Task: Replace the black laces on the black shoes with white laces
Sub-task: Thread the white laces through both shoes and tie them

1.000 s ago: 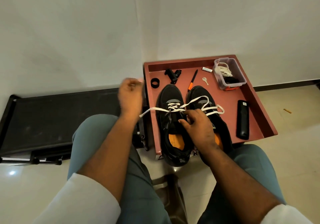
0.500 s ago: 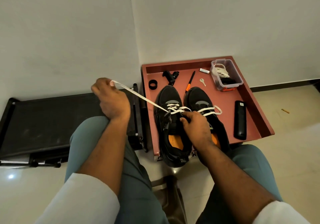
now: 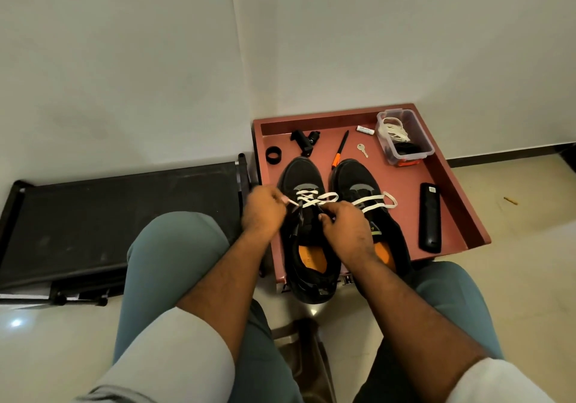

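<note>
Two black shoes with orange insoles stand side by side on a red tray (image 3: 448,197). The left shoe (image 3: 304,178) has a white lace (image 3: 311,198) threaded through its front eyelets. My left hand (image 3: 263,212) pinches the tip of that lace at the shoe's left edge. My right hand (image 3: 346,228) rests on the left shoe's tongue and holds the lace's other side. The free end of the lace (image 3: 378,201) loops across the right shoe (image 3: 358,178).
The tray also holds a clear plastic box (image 3: 419,140) with white and black laces, a black remote (image 3: 430,218), a key (image 3: 362,150), an orange-and-black pen (image 3: 339,150), a black ring (image 3: 273,154) and a black clip (image 3: 304,140). A black flat stand (image 3: 118,212) lies on the left.
My left hand, which had pulled the lace out far to the left, has come back to the left shoe's edge with the lace tip. The right hand stayed on the shoe.
</note>
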`<act>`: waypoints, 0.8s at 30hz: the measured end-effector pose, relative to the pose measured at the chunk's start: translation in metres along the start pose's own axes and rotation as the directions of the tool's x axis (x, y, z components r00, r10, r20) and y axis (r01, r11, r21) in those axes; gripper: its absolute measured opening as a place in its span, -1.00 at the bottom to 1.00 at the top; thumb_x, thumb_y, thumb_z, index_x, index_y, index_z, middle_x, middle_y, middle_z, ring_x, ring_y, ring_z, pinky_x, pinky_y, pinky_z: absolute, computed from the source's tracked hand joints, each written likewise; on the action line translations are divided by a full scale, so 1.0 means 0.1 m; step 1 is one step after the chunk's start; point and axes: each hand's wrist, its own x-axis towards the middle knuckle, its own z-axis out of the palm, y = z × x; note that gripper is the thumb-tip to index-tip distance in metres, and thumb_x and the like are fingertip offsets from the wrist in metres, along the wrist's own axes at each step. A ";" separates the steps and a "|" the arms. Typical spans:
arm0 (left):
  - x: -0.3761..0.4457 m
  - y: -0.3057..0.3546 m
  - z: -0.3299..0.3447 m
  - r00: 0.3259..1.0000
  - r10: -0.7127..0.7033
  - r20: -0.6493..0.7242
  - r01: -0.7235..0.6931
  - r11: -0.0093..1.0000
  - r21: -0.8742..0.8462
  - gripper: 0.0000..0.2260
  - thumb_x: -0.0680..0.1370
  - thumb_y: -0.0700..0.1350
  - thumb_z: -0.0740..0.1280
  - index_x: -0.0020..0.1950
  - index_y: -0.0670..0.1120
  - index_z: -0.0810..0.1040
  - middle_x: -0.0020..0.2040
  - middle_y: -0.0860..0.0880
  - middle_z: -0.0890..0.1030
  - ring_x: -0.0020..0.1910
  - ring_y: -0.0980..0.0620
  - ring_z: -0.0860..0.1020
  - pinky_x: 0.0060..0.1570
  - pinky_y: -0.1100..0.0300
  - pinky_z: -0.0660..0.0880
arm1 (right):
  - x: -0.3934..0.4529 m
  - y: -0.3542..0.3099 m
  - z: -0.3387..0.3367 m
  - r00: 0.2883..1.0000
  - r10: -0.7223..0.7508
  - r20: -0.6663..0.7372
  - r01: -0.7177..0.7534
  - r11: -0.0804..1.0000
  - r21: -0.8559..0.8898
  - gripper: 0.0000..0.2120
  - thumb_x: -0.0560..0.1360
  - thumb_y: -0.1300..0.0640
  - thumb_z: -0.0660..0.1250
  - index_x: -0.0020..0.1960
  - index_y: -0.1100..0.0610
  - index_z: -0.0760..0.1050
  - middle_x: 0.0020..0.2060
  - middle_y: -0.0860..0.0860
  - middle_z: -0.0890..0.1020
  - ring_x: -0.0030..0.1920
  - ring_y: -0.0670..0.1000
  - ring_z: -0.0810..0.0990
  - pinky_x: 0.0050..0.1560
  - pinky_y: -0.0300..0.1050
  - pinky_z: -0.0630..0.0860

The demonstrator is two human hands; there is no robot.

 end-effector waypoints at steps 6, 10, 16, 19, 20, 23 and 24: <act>0.19 -0.09 -0.56 0.875 -0.277 -0.398 0.210 0.956 -0.205 -0.89 0.61 -0.10 0.28 0.02 -0.11 0.55 0.20 -0.17 0.50 0.07 -0.19 0.55 -0.06 0.16 0.36 | 0.02 0.03 -0.04 0.999 0.031 -0.018 -0.032 0.999 -0.016 -0.74 0.58 0.13 0.26 0.24 0.09 0.55 0.07 0.04 0.56 0.09 0.07 0.55 0.06 -0.09 0.45; 0.03 0.03 -0.47 0.976 0.036 -0.213 -0.017 0.996 0.092 -0.64 0.59 -0.12 0.31 0.39 -0.02 0.38 0.44 -0.08 0.30 0.12 -0.10 0.55 -0.04 0.10 0.47 | 0.03 0.03 -0.02 0.999 0.033 -0.012 -0.033 0.999 -0.018 -0.76 0.58 0.14 0.25 0.21 0.11 0.56 0.06 0.05 0.56 0.06 0.07 0.55 0.01 -0.12 0.43; -0.15 0.08 0.00 0.985 0.107 0.138 -0.115 0.992 0.048 -0.94 0.56 -0.04 0.38 -0.03 0.00 0.61 -0.05 0.03 0.63 -0.02 0.04 0.59 0.05 0.07 0.54 | 0.02 0.00 0.02 1.000 0.021 -0.010 -0.022 0.999 -0.033 -0.78 0.58 0.12 0.26 0.18 0.12 0.57 0.04 0.05 0.56 0.04 0.06 0.55 -0.05 -0.18 0.37; -0.09 0.06 0.01 0.982 0.089 0.169 -0.099 0.994 0.051 -0.89 0.52 -0.06 0.42 0.03 -0.01 0.62 -0.08 0.03 0.63 -0.04 0.04 0.59 0.03 0.09 0.55 | 0.03 -0.01 0.03 1.000 0.024 -0.013 -0.025 0.999 -0.045 -0.77 0.58 0.11 0.25 0.18 0.11 0.57 0.04 0.05 0.56 0.03 0.06 0.55 -0.06 -0.17 0.39; -0.08 0.07 0.00 0.976 0.099 0.192 -0.115 0.991 0.071 -0.89 0.52 -0.05 0.42 0.03 -0.01 0.62 -0.07 0.03 0.63 -0.04 0.05 0.59 0.03 0.10 0.54 | 0.03 -0.01 0.03 1.000 0.023 -0.014 -0.023 0.998 -0.050 -0.77 0.58 0.11 0.25 0.19 0.11 0.56 0.04 0.05 0.56 0.03 0.06 0.56 -0.06 -0.17 0.39; -0.06 0.07 -0.03 0.974 0.098 0.206 -0.132 0.978 0.159 -0.95 0.55 -0.07 0.38 -0.11 0.01 0.59 -0.09 0.01 0.63 -0.06 0.02 0.58 0.00 0.07 0.53 | 0.04 -0.01 0.03 1.000 0.024 -0.013 -0.025 0.999 -0.044 -0.77 0.58 0.11 0.25 0.20 0.10 0.56 0.05 0.04 0.57 0.04 0.06 0.56 -0.06 -0.17 0.39; -0.05 0.06 -0.04 0.978 0.091 0.187 -0.126 0.974 0.186 -0.91 0.56 -0.08 0.37 -0.15 0.02 0.56 -0.12 0.00 0.62 -0.08 -0.01 0.59 -0.01 0.05 0.54 | 0.04 -0.01 0.04 1.000 0.023 -0.013 -0.024 0.999 -0.041 -0.77 0.58 0.12 0.25 0.19 0.09 0.57 0.05 0.04 0.58 0.03 0.05 0.56 -0.06 -0.17 0.40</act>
